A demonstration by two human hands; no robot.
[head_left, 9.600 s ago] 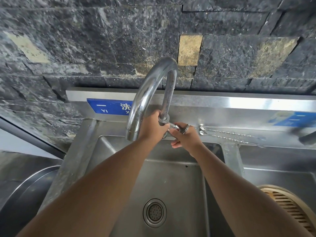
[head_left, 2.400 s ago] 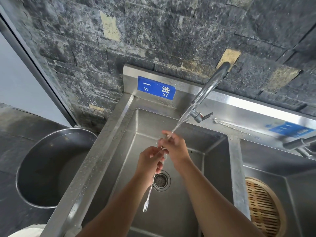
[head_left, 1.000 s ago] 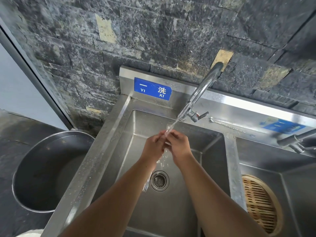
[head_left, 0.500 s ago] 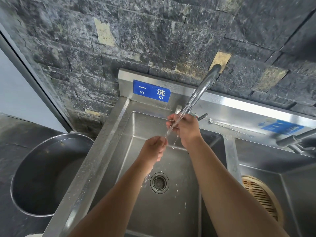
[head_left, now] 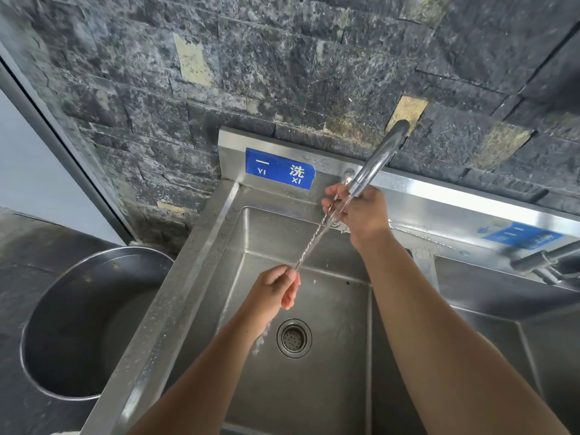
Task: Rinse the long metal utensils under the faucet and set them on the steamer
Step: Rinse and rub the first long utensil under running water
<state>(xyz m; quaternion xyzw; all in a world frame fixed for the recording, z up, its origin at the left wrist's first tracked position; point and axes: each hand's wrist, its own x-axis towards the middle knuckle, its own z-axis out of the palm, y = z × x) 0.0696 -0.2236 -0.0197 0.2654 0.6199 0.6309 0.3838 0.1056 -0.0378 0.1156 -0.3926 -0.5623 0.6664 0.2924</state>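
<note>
A long twisted metal utensil [head_left: 314, 238] runs diagonally under the faucet [head_left: 378, 160], with water streaming along it. My right hand [head_left: 361, 215] holds its upper, spoon-shaped end just below the spout. My left hand [head_left: 277, 288] is closed around its lower end over the left sink basin [head_left: 329, 387]; the tip below that hand is hidden. Another long twisted utensil [head_left: 430, 238] lies on the sink's back ledge to the right. The steamer is out of view.
The drain [head_left: 294, 338] sits below my left hand. A large steel pot [head_left: 81, 324] stands left of the sink. A second basin [head_left: 508, 309] and a dark faucet handle [head_left: 546, 259] are at the right. A stone wall rises behind.
My right hand has slid up the utensil to the spout while my left hand stays low, so more of the twisted shaft shows between them. The view shifted and the steamer left the frame.
</note>
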